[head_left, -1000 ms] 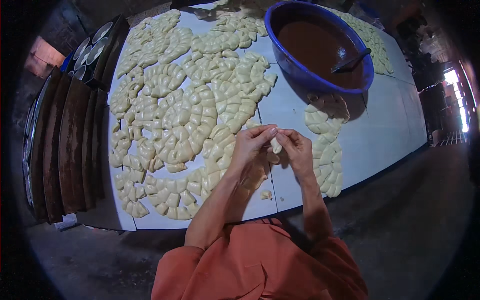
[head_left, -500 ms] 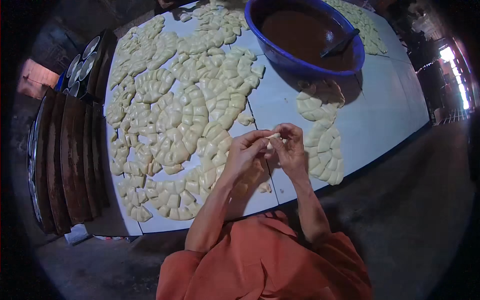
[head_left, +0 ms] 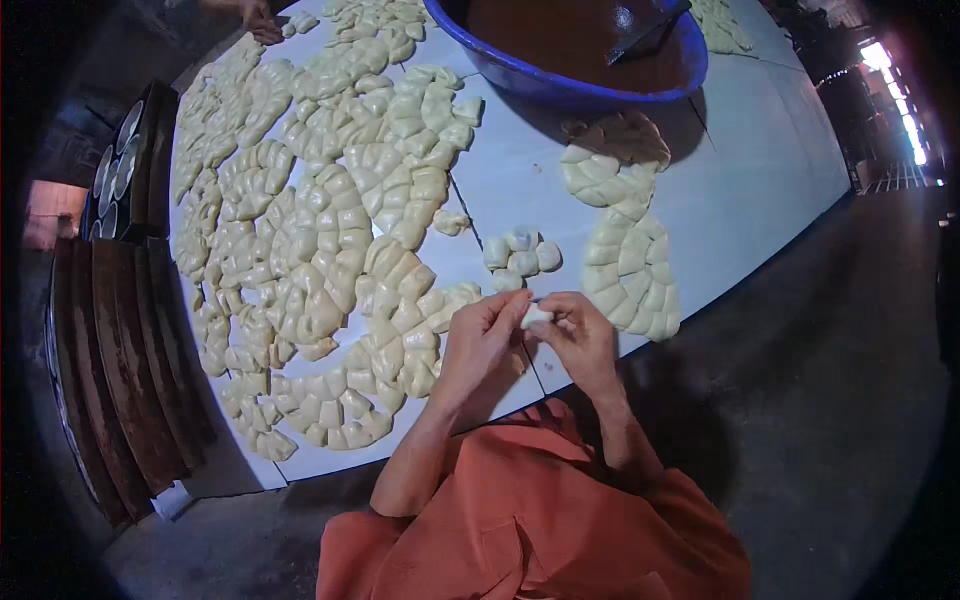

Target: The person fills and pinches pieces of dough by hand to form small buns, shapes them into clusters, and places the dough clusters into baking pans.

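Note:
Between my fingertips is a small pale dough piece [head_left: 537,316], pinched by both hands. My left hand [head_left: 478,340] is closed on its left side, thumb against fingers. My right hand [head_left: 583,345] grips it from the right with curled fingers. Just beyond them, a cluster of several small dough balls [head_left: 522,250] rests on the white table [head_left: 760,180]. To the left spreads a wide mass of flattened, glossy dough pieces [head_left: 330,230] laid side by side. A single dough lump [head_left: 450,222] lies at its right edge. Right of my hands is a curved strip of dough pieces [head_left: 630,275].
A blue basin [head_left: 560,85] of brown liquid stands at the far side, with a dark flat-ended utensil [head_left: 640,35] in it. Another person's hand [head_left: 262,20] is at the far left edge. Dark trays [head_left: 125,370] and round tins [head_left: 125,165] stand left of the table.
The view has shifted, so the table sits differently in it. The cluster of dough balls now shows beyond my hands. Another person's hand has come into view at the far left.

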Motion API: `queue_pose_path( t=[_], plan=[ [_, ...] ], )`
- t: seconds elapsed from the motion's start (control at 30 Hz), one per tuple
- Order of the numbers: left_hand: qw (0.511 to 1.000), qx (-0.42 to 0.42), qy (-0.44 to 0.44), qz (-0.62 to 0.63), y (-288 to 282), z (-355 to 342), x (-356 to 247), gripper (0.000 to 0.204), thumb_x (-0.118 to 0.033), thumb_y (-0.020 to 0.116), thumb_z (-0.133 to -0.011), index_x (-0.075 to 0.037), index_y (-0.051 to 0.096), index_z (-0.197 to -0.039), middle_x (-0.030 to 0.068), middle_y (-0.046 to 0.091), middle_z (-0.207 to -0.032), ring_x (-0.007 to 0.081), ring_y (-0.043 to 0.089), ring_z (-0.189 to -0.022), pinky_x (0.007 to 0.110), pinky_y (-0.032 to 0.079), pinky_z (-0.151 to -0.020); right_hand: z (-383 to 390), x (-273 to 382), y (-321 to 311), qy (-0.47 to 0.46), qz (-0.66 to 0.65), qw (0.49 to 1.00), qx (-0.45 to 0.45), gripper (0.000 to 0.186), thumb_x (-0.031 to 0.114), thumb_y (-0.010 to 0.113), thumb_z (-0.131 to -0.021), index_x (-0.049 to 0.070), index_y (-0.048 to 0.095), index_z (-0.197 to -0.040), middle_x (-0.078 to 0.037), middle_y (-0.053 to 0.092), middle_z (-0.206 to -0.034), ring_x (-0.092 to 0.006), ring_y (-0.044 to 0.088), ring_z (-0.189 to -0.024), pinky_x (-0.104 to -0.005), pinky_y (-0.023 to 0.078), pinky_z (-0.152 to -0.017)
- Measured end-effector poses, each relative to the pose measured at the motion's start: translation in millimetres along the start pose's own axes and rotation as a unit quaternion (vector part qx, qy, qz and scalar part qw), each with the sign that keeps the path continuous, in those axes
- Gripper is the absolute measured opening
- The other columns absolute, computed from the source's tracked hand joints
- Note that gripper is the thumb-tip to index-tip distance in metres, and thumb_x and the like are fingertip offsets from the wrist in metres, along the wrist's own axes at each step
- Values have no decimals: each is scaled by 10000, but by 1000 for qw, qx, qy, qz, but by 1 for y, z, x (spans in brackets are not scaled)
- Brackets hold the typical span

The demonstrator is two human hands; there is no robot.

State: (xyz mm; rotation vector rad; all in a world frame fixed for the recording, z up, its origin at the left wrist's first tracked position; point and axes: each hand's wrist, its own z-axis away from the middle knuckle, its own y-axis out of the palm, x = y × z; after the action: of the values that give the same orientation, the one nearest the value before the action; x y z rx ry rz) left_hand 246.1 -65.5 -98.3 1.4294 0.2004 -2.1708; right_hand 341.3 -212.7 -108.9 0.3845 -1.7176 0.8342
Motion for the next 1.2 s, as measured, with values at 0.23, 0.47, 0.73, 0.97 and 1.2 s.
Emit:
queue_pose_path(
  t=[0.23, 0.47, 0.73, 0.97, 1.2],
  plan=[
    [926, -96, 160, -328, -21, -16, -31, 653, -164, 788, -792, -11, 512, -1363, 191, 639, -1116, 288, 699, -735, 405, 553, -660, -43, -14, -9, 293, -6, 956, 29, 455, 197, 837, -788, 29, 518, -1065, -91, 613, -941, -144, 655, -775, -273, 503, -654],
    [827, -75, 144, -537, -9, -48, -24, 750, -17, 712, -721, -33, 373, -1390, 239, 573, -1076, 432, 668, -777, 484, 553, -655, -46, 8, -3, 198, 163, 963, -89, 744, 258, 867, -720, 16, 494, -1316, -126, 587, -1051, -231, 609, -773, -362, 520, -673],
    [840, -69, 126, -523, -5, -49, -35, 744, 26, 697, -701, -61, 403, -1378, 262, 529, -1167, 452, 657, -869, 505, 555, -707, -56, -1, -13, 183, 169, 968, -42, 645, 233, 769, -835, 45, 496, -1388, -166, 590, -1141, -267, 654, -893, -375, 546, -765],
    [878, 8, 124, -463, -12, -73, -31, 645, -19, 677, -709, -19, 465, -1319, 243, 566, -1147, 465, 601, -1019, 510, 507, -845, -78, -17, 5, 121, 208, 970, 31, 468, 185, 605, -904, 40, 528, -1342, -227, 593, -1110, -402, 619, -982, -447, 507, -868],
    [965, 3, 118, -232, -45, -28, -47, 647, -234, 810, -688, -22, 558, -1245, 228, 644, -1134, 374, 622, -1104, 401, 489, -916, -71, 25, 26, 204, -178, 961, 64, 375, -8, 550, -878, -14, 534, -1252, -80, 608, -1125, -141, 609, -984, -266, 499, -838]
  ],
)
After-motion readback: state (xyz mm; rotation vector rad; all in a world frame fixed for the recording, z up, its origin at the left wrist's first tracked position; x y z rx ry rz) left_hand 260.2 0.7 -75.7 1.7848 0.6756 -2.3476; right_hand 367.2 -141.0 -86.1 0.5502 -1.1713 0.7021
